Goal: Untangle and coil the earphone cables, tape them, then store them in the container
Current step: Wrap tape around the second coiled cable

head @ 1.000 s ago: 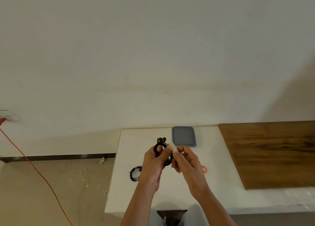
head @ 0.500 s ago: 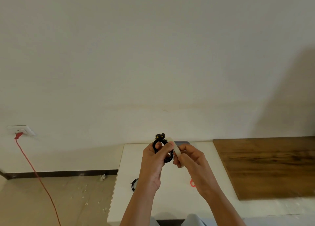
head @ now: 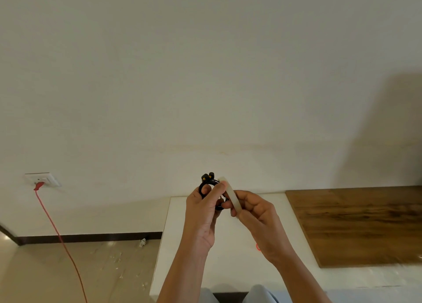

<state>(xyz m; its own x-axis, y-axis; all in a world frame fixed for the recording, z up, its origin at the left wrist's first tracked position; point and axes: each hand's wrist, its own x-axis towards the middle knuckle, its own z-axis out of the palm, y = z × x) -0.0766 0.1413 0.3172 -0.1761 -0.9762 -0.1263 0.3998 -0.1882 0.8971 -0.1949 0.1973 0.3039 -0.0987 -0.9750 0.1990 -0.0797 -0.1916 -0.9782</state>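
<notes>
Earphone coil (head: 207,177), gripped in the left hand's (head: 201,213) curled fingers, sits against a pale tape strip (head: 233,201) pinched by the right hand (head: 255,213), both raised over the white table (head: 228,264). Taping looks underway; next the strip needs wrapping snugly round the strands.

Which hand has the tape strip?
The right hand pinches the pale tape strip; the left hand grips the coiled black earphone cable instead.
</notes>
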